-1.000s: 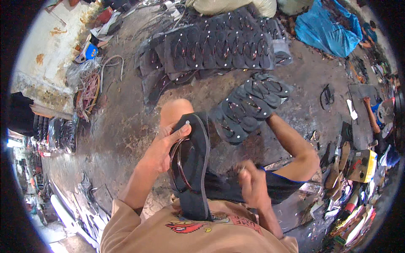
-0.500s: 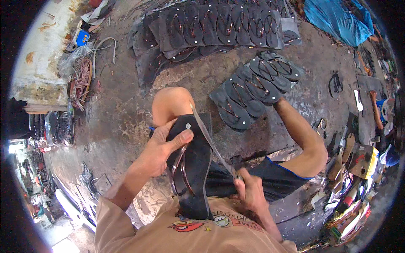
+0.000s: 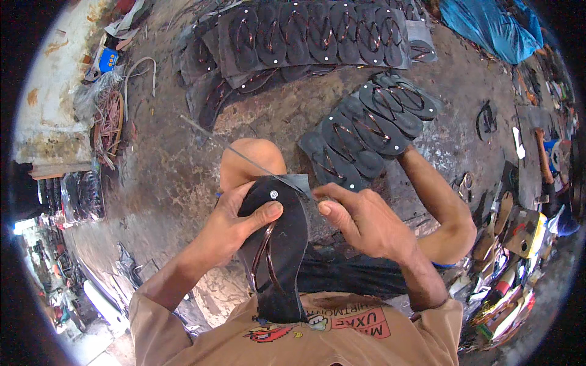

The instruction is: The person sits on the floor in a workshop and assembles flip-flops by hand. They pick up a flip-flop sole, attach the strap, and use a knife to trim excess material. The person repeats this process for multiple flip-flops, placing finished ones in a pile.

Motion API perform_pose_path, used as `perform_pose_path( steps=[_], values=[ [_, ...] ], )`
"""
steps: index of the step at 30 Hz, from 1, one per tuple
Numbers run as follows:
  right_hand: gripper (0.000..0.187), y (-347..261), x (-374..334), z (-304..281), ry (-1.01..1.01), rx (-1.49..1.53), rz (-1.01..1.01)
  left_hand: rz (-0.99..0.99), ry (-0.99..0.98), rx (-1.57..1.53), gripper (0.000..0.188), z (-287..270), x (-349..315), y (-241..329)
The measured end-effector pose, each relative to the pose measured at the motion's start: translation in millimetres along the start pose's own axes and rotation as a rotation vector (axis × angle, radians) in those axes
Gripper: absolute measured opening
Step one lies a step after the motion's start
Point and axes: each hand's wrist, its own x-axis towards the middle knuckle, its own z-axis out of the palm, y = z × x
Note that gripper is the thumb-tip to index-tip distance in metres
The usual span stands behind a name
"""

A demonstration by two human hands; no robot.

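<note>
A black flip-flop (image 3: 284, 250) with shiny brown straps lies against my lap and shirt, its end with a pale round stud pointing away from me. My left hand (image 3: 241, 213) clasps its left edge, thumb pressed on the upper face beside the stud. In my right hand (image 3: 366, 222), closed just right of that end, is a long, thin knife; its narrow blade (image 3: 244, 158) slants across the far end of the flip-flop and beyond my knee. A grey corner of sheet (image 3: 298, 182) sticks out past the rounded edge there. My fingers hide the knife's handle.
Joined flip-flops (image 3: 360, 131) lie on the floor by my right foot, with a bigger stack (image 3: 311, 36) farther off. A blue plastic sheet (image 3: 491, 27) sits at the far right. Scissors (image 3: 467, 183) and scattered tools lie to the right; a pink cord bundle (image 3: 108, 131) is left.
My right hand has moved up and away from my body, from beside the flip-flop's lower half to its far end. The blade has swung from along the right edge to across that end.
</note>
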Motion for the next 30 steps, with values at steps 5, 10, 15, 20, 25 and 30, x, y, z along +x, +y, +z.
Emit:
perform_pose_path(
  steps=[5, 10, 15, 20, 25, 30],
  values=[
    [0.056, -4, 21, -15, -0.102, -0.008, -0.095, 0.01, -0.043, 0.08, 0.051, 4, -4, 2],
    [0.062, -6, 17, -22, -0.191, 0.374, -0.213, 0.133, -0.066, 0.075, 0.048, -1, -6, -2],
    [0.063, -15, -8, 21, 0.396, 0.693, -0.264, 0.537, 0.109, -0.161, 0.055, 10, 26, -76],
    [0.059, 0, -14, 49, 0.569, 0.754, -0.297, 0.753, -0.019, -0.919, 0.043, 73, 38, -15],
    [0.048, -9, -18, 39, 0.619, 0.763, -0.344, 0.638, 0.08, -0.992, 0.033, 61, 63, -1],
    [0.035, 43, -59, 87, 0.757, 0.182, -0.199, 0.544, 0.056, -1.066, 0.029, 62, 59, -17]
  ],
)
